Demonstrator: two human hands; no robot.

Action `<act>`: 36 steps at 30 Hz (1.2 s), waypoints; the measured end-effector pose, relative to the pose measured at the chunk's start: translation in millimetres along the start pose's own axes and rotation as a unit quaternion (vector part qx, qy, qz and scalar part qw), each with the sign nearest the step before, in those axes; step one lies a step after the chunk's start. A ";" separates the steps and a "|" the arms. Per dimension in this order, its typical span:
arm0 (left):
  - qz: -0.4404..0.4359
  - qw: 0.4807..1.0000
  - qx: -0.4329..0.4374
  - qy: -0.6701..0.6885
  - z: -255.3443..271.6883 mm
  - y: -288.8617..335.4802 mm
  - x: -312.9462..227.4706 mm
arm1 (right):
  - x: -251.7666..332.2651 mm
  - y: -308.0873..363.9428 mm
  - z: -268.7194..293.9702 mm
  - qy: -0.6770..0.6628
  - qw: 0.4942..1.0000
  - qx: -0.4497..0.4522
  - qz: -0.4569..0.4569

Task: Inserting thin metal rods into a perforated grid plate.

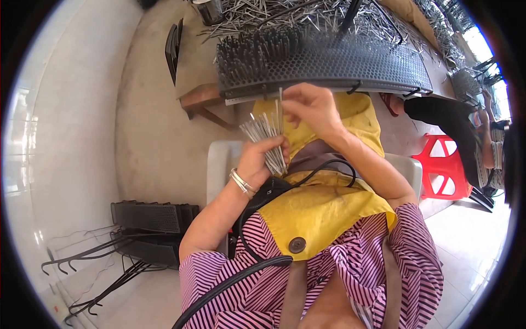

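While my L grip (263, 153) clamps a bunch of thin metal rods (256, 130), fingers wrapped round the middle, tops fanned up & out, lower ends poking out below, my R grip (313, 109) is up close, just R of it. R fingers curled in tight by one upright rod (281, 107), which tops the rest of the bunch; can't tell if it's pinched or only touched. All this over my lap, above the yellow apron (329, 211), w/ silvery bangles (241, 182) on my L wrist.

Dead ahead, just beyond my R grip: black perforated tray (383, 63), L part packed w/ upright dark rods (255, 55), lots of bare holes over on the R side. Behind that, a big loose heap of metal rods (241, 19) on the tabletop (198, 63). Off R, red plastic stool (445, 174), another person's dark-clothed leg (438, 114) nr it. Low L: stacked black perforated trays (148, 216), hooks sticking out.
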State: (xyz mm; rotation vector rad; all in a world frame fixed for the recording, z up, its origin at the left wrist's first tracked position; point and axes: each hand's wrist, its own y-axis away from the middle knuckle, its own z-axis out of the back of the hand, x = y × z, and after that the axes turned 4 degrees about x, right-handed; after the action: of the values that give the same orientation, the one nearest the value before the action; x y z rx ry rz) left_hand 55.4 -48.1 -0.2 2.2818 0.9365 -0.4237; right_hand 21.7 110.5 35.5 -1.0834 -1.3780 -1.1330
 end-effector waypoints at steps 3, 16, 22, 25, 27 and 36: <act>0.015 1.000 0.023 -0.012 3.3 0.9 -0.5 | 3.0 0.0 0.5 -0.022 1.000 -0.007 0.012; 0.023 1.000 -0.009 0.005 7.6 -0.9 2.2 | 21.8 -93.6 36.7 0.002 0.819 -0.112 0.563; 0.030 0.999 -0.012 0.035 4.1 3.4 0.6 | 31.3 -88.4 14.5 0.192 0.898 -0.169 0.359; 0.025 0.999 -0.018 0.032 3.1 4.9 1.0 | 24.6 -94.9 14.5 0.245 0.860 -0.154 0.421; 0.034 0.998 -0.003 0.048 7.1 3.3 3.2 | 15.3 -103.4 18.2 0.326 0.799 -0.143 0.484; 0.050 0.998 0.012 0.033 9.4 3.7 -2.2 | 31.4 -113.3 10.8 0.581 0.711 -0.055 0.393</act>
State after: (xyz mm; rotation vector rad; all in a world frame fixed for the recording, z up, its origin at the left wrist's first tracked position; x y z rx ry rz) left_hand 56.0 -57.4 -4.6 2.3647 0.8480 -0.3193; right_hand -94.3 104.5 56.7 -0.6288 0.1876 -0.9008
